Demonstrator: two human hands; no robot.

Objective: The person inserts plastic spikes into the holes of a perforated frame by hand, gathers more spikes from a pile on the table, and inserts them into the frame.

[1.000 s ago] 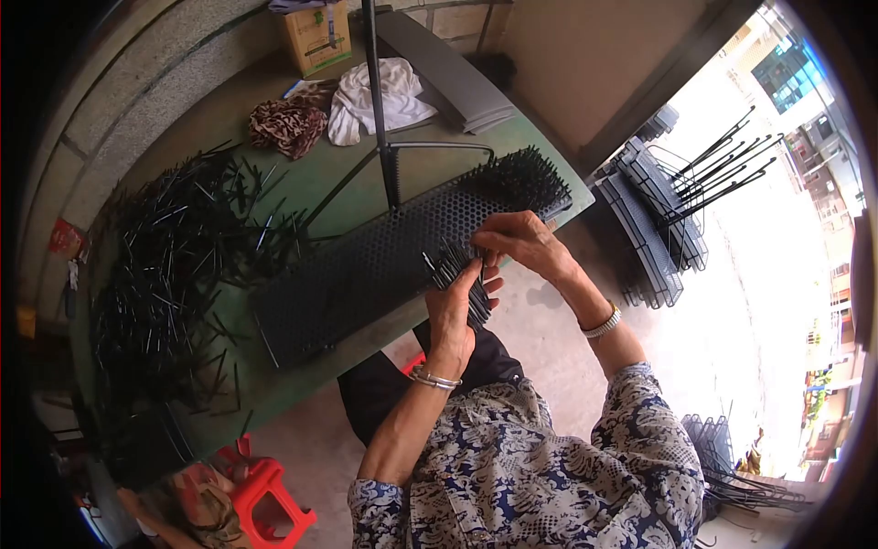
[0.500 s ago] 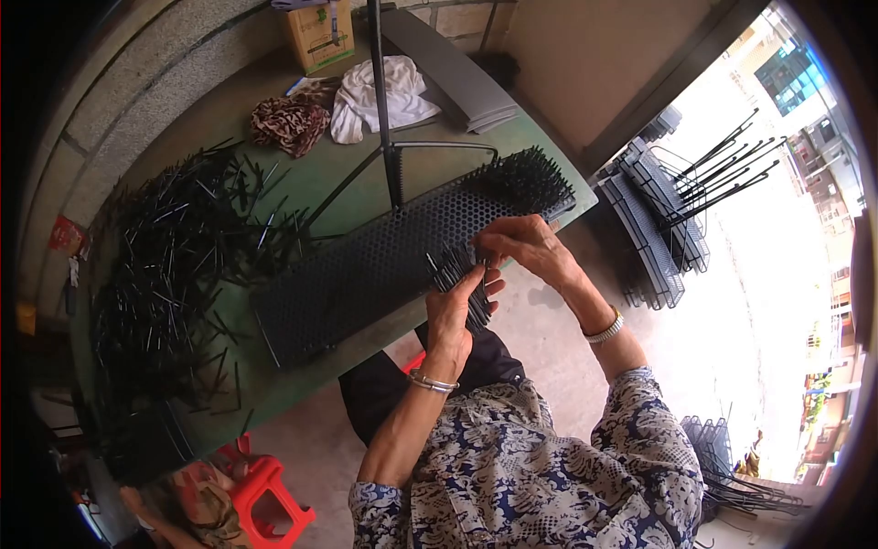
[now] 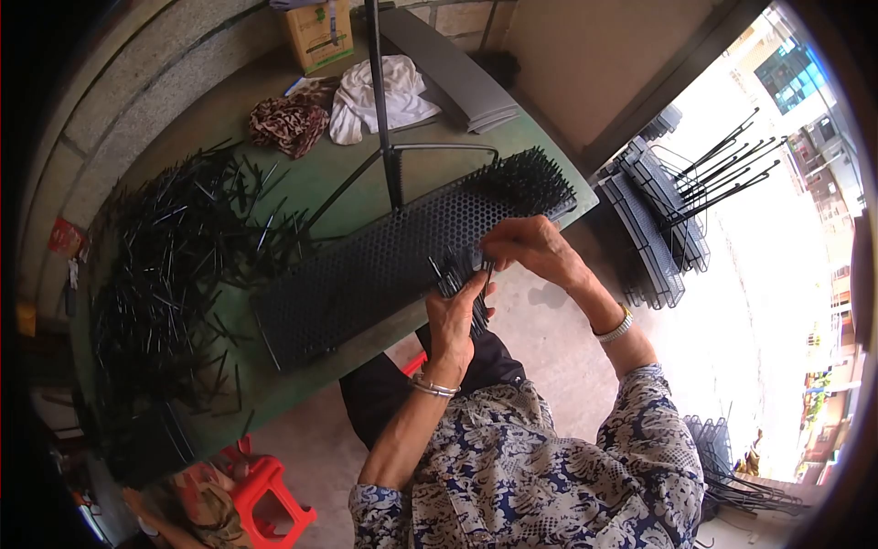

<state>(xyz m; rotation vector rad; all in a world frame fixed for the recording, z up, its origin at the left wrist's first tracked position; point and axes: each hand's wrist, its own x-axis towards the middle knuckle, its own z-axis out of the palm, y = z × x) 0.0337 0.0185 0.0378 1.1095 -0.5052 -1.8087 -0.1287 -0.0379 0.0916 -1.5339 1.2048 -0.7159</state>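
My left hand (image 3: 450,322) is closed around a bundle of thin black sticks (image 3: 448,274), their ends fanning out past the thumb. Just right of the bundle, my right hand (image 3: 535,249) pinches at a thin black stick (image 3: 487,268) close to the left thumb; its far end is hard to make out. Both hands are over the near edge of a long black perforated panel (image 3: 338,284) lying on the green table (image 3: 283,178). Many black sticks (image 3: 526,178) stand packed upright at the panel's right end.
A heap of loose black sticks (image 3: 165,265) covers the table's left side. A black metal stand (image 3: 378,91) rises behind the panel. White cloth (image 3: 375,96), patterned cloth (image 3: 288,126), grey strips (image 3: 457,82) and a carton (image 3: 318,37) lie farther back. A red stool (image 3: 270,499) and wire racks (image 3: 654,220) are on the floor.
My right hand has shifted slightly right and the fingers are drawn in tighter. The bundle in my left hand looks looser and more spread at its top. The panel has not moved.
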